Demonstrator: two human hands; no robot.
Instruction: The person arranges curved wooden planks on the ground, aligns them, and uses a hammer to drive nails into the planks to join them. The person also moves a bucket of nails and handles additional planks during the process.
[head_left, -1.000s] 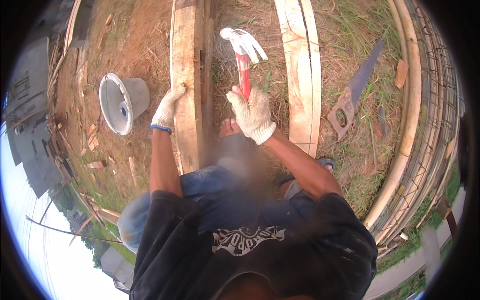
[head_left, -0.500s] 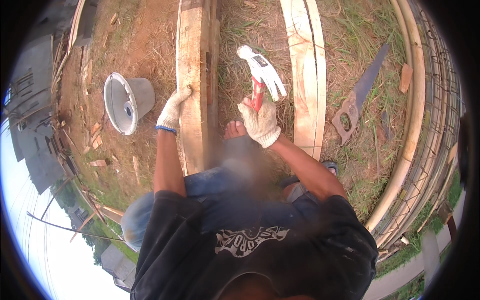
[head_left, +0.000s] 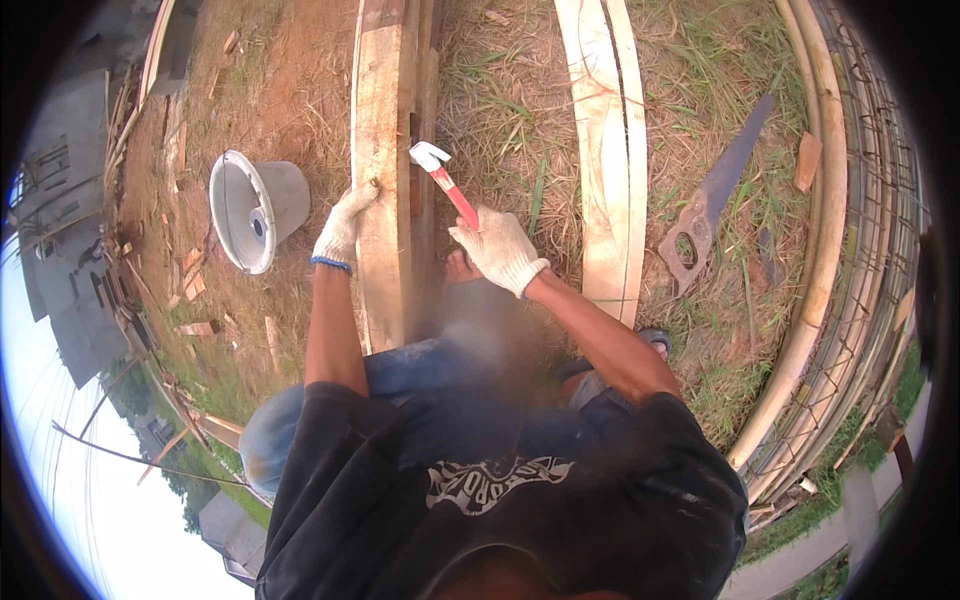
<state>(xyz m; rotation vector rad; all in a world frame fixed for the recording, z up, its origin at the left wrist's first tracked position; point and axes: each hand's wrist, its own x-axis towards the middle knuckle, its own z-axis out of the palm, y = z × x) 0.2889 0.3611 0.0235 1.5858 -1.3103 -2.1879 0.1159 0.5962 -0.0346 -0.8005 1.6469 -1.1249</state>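
My right hand, in a cream knit glove, is closed round the handle of a claw hammer. The hammer has a red and white handle, and its pale head is at the right side of a long wooden beam. On the beam's left edge, my left hand, gloved with a blue cuff, grips the timber with its fingertips on the top face. The fingers at the beam's far side are hidden.
A grey bucket lies tipped on the dirt at left. Right of my hands is a split pale plank, then a handsaw on grass. Bamboo poles and a steel mesh line the right edge. Wood scraps lie at left.
My right hand has moved slightly left with the hammer, and the hammer's head has swung down and left to the beam's side. The left hand stays on the beam.
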